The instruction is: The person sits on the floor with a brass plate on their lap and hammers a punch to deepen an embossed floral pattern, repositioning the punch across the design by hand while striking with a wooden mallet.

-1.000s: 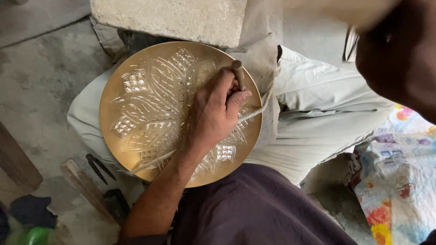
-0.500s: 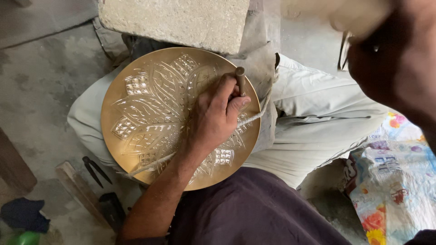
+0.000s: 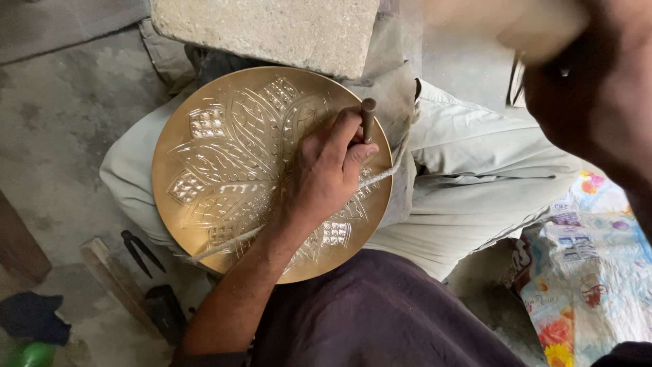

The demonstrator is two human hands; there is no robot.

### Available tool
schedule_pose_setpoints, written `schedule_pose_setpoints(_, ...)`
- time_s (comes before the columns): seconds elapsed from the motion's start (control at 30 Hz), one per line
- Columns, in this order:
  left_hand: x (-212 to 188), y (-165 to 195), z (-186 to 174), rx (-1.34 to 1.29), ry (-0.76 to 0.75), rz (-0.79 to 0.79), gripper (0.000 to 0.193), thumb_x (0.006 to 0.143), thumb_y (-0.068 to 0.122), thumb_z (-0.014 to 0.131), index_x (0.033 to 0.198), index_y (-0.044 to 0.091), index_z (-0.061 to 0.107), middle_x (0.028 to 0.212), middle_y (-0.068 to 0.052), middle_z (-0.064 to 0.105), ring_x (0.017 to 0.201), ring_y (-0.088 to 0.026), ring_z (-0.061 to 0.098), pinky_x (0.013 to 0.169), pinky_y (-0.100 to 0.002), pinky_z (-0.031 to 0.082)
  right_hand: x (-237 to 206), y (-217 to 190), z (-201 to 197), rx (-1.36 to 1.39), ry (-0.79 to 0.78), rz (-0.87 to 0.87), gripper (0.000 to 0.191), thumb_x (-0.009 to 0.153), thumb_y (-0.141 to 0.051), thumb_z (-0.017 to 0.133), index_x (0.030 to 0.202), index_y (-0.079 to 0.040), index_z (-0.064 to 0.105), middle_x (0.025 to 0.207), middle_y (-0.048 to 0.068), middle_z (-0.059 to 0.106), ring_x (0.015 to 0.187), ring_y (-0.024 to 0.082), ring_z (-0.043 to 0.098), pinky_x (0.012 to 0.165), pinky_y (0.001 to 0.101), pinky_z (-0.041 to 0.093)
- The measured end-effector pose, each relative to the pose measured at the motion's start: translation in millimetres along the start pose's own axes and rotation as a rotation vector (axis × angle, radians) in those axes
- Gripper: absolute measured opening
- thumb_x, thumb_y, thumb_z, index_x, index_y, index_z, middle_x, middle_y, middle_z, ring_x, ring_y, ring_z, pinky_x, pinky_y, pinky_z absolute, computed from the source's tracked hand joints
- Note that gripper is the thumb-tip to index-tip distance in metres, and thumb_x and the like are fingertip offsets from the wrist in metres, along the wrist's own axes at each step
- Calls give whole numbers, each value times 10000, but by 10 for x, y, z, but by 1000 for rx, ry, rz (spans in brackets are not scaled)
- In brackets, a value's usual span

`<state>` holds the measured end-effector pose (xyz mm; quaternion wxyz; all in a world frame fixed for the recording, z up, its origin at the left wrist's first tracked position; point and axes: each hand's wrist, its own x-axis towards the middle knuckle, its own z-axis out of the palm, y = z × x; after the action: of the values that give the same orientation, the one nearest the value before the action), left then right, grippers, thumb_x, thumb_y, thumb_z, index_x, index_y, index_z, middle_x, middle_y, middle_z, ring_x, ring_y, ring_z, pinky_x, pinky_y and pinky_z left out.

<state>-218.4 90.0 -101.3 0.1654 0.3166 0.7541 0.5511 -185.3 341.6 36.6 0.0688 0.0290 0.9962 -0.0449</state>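
Observation:
A round brass plate (image 3: 204,156) with an engraved leaf and grid pattern rests on my lap. My left hand (image 3: 326,170) lies on the plate's right half and grips a short dark metal punch (image 3: 368,112), held upright with its tip on the brass. My right hand (image 3: 598,102) is raised close to the camera at the upper right, dark and blurred. It is closed around a pale, blurred tool (image 3: 516,24) whose kind I cannot make out. A thin pale cord (image 3: 224,245) runs across the plate under my left wrist.
A grey stone block (image 3: 272,30) stands just beyond the plate. On the concrete floor to the left lie a dark pincer-like tool (image 3: 139,251), a wooden strip (image 3: 112,278), a dark cloth (image 3: 30,316) and a green object (image 3: 30,353). A printed plastic bag (image 3: 584,272) lies at the right.
My left hand keeps the punch at the same spot on the plate. The blurred right hand has shifted within the upper right corner, and the view has drifted slightly.

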Motion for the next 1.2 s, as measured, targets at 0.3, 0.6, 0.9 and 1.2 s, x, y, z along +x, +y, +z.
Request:
schedule_pose_setpoints(0.3, 0, -20, 25, 65, -11, 33, 255, 1017, 145, 704, 1216, 57, 572, 938, -60, 649, 853, -187, 665, 708, -345, 566, -149, 270, 185, 197, 133, -145, 228, 1000, 81, 719, 1213, 50, 643, 1079, 203, 717, 943, 280, 726, 813, 369, 594)
schedule_pose_setpoints(0.6, -20, 30, -17, 68, -11, 34, 309, 1008, 155, 707, 1264, 59, 563, 984, -76, 646, 897, -231, 677, 743, -379, 570, -239, 384, 363, 247, 49, 41, 165, 1001, 0, 766, 1130, 38, 670, 1003, 181, 713, 877, 259, 721, 740, 353, 579)
schedule_pose_setpoints(0.9, -29, 52, -28, 89, -39, -11, 320, 986, 162, 720, 1255, 58, 582, 976, -86, 643, 886, -251, 672, 731, -400, 557, -327, 314, 302, 14, 176, -147, 137, 975, 43, 755, 1085, -1, 686, 1041, 165, 709, 906, 272, 720, 777, 336, 576)
schedule_pose_setpoints(1.2, -21, 69, -8, 88, -48, -50, 283, 975, 140, 726, 1226, 55, 627, 938, -83, 664, 814, -211, 678, 655, -370, 566, -416, 185, 250, 44, 150, -128, 137, 971, 65, 751, 1065, 2, 674, 1050, 181, 697, 923, 291, 714, 784, 348, 576)
